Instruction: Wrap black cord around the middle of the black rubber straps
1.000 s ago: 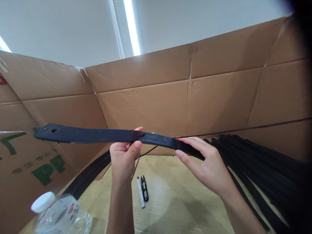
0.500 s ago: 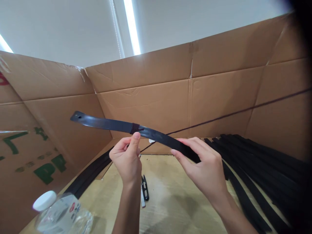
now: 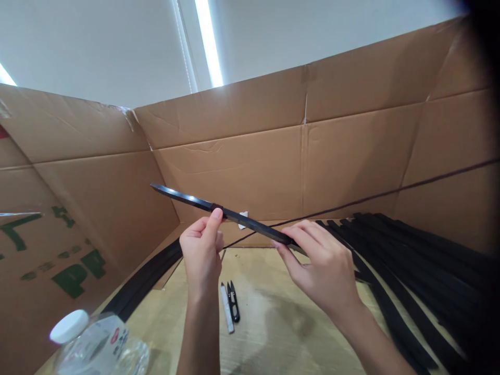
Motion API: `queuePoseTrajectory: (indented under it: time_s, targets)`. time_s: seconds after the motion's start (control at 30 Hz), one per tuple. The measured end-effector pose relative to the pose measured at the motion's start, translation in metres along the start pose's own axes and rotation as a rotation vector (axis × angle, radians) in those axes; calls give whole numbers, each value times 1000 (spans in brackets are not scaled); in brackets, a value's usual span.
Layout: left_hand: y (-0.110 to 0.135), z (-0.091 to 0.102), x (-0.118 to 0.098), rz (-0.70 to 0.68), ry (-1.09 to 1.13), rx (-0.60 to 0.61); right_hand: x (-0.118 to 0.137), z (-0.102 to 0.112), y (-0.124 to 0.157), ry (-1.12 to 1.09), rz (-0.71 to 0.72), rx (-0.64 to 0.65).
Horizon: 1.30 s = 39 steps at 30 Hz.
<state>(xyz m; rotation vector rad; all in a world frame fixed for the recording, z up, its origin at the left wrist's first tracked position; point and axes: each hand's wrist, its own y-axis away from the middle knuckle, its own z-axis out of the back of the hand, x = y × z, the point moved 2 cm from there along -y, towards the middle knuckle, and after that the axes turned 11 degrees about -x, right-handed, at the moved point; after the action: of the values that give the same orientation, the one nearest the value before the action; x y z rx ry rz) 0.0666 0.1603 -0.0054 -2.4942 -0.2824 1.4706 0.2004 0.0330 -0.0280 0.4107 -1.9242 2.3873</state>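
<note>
A black, slightly curved flat strip (image 3: 250,224) is held up slantwise in front of me, now seen nearly edge-on. My left hand (image 3: 201,255) is closed on a dark cord (image 3: 347,203), its thumb against the cord wrapping (image 3: 216,207) on the strip. From that fist the cord runs behind the strip and off to the upper right. My right hand (image 3: 324,260) grips the strip's lower right part between thumb and fingers; the end there is hidden by the hand.
Black thread snips (image 3: 233,302) and a pale pen-like stick (image 3: 227,308) lie on the table (image 3: 273,291). More black strips (image 3: 422,265) are piled at right, others (image 3: 144,276) at left. A clear bottle (image 3: 97,344) stands front left. Cardboard walls (image 3: 234,156) enclose the table.
The strip has turned about its length, from showing its broad face to nearly edge-on, and its far left end sits farther right. The cord's right part hangs lower. Both hands keep their grip.
</note>
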Motion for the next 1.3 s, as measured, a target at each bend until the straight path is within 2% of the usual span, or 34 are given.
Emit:
queuePoseTrajectory:
  time_s: [0.1, 0.27, 0.4, 0.5, 0.67, 1.03, 1.2, 1.3]
  targets:
    - [2, -1, -3, 27, 25, -18, -2, 1, -1, -97, -20, 66]
    - [6, -5, -8, 32, 58, 4, -4, 2, 4, -142, -102, 61]
    - [5, -1, -8, -8, 33, 5, -3, 2, 5, -79, -21, 36]
    - [3, 1, -8, -1, -9, 62, -5, 5, 1, -69, -13, 38]
    - [4, 2, -10, 24, 17, 150, -6, 10, -4, -210, -104, 131]
    - [-1, 4, -3, 74, 3, 64, -5, 4, -2, -112, -79, -41]
    - [-4, 3, -2, 61, -39, 53, -1, 4, 1, -45, -117, -41]
    - [-5, 3, -1, 23, -107, 18, 2, 4, 3, 18, -79, -36]
